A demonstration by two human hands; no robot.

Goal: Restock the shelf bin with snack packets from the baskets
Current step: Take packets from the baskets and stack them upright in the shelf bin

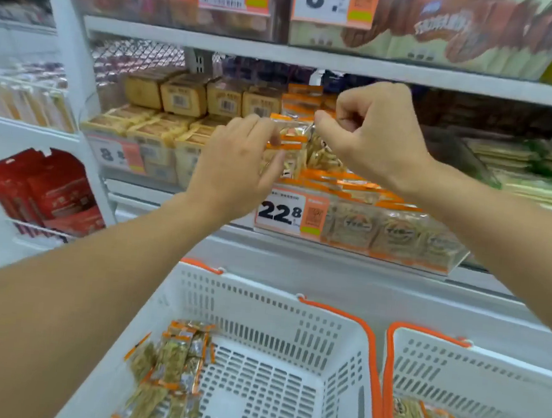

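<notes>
Standing upright over the shelf bin (pixel 396 244), a snack packet (pixel 292 143) with orange bands is held between both hands, its long axis close to vertical and its lower end pointing down into the bin. The left hand (pixel 238 164) supports it from the left side; its fingers (pixel 274 164) are fairly straight and lie flat against the wrapper, not curled around it. The right hand (pixel 370 130) is above and to the right, and its thumb and forefinger are pressed together on the top edge of a packet. I cannot tell for sure whether this is the same packet or the one just behind it. So the packet lies between the hands, and the free way for it is downward, among the packets already standing at the back of the bin.

In front of it, more packets lie flat in the bin, behind the price tag (pixel 289 212) that reads 22.8. I judge these could stop the lower edge if the packet goes down too far forward.

Below the shelf, the left basket (pixel 291 311) has some packets in its near left corner. The right basket (pixel 428 358) also shows packets at the bottom. Boxes of biscuits (pixel 184 99) stand just left of the bin.
</notes>
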